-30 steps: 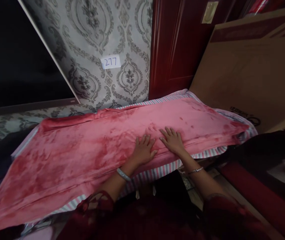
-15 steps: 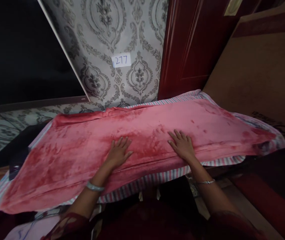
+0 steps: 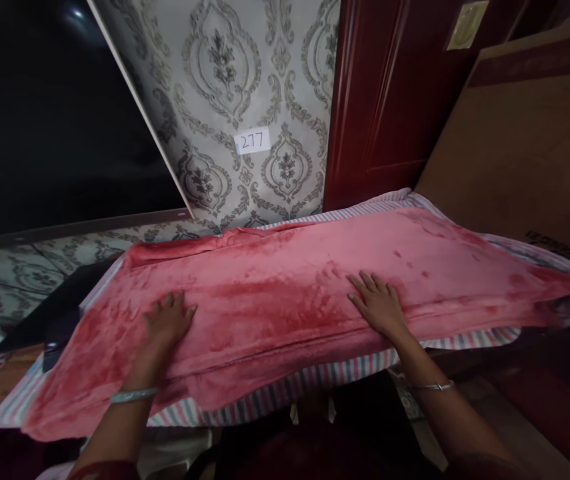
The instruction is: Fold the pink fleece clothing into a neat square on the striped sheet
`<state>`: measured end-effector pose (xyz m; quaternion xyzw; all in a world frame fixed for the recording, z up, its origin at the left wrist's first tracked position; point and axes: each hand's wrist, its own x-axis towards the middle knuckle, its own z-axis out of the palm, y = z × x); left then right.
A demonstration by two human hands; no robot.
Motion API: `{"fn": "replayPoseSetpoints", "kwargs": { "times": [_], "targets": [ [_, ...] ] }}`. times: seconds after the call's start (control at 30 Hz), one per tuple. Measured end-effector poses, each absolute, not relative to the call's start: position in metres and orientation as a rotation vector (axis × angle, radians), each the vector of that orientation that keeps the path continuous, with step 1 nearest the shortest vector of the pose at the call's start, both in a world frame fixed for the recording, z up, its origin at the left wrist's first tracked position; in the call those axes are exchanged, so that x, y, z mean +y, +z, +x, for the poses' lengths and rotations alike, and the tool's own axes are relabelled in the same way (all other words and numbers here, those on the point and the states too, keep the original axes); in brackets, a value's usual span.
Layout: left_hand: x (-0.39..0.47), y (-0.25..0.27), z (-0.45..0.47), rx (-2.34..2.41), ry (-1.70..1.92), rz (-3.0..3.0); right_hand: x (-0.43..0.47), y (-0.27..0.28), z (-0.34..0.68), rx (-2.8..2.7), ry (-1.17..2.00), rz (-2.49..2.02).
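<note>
A plush pink garment or blanket lies spread out flat, its nap darker red in streaks. Beneath it, a striped cloth shows along the front and back edges. My left hand rests on the left part of the pink fabric with fingers spread. Farther right, my right hand lies flat on the same fabric, fingers also apart. Neither hand grips anything. A bracelet circles my left wrist, and a thin bangle is on my right.
A large dark screen stands at the back left. Behind the cloth is a patterned wall with a paper label reading 277. A dark red door and a big cardboard box stand at the right.
My left hand has slid left across the pink fabric, away from the right hand. My right hand stays at nearly the same spot on the cloth. The view has shifted slightly.
</note>
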<state>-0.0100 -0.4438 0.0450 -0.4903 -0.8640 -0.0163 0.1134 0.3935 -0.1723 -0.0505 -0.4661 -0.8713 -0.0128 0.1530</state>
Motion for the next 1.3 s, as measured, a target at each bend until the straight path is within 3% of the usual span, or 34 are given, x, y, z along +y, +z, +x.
{"fn": "replayPoseSetpoints", "kwargs": {
  "times": [0.17,0.3,0.47,0.83,1.3],
  "targets": [
    [-0.375,0.041,0.015,-2.46,-0.075,-1.635,-0.173,-0.05,0.392,-2.497,-0.057,-1.317],
    [-0.307,0.028,0.055,-2.356,-0.073,-2.125,-0.172,-0.053,0.392,-2.49,-0.082,-1.31],
    [-0.266,0.012,0.053,-2.338,-0.06,-2.14,-0.171,-0.056,0.392,-2.499,-0.12,-1.304],
    [-0.296,0.025,-0.093,-2.778,0.013,-1.416,-0.169,-0.061,0.392,-2.493,-0.15,-1.319],
    [-0.309,0.017,-0.121,-2.861,-0.007,-1.317,-0.168,-0.065,0.397,-2.499,-0.208,-1.268]
  ]
}}
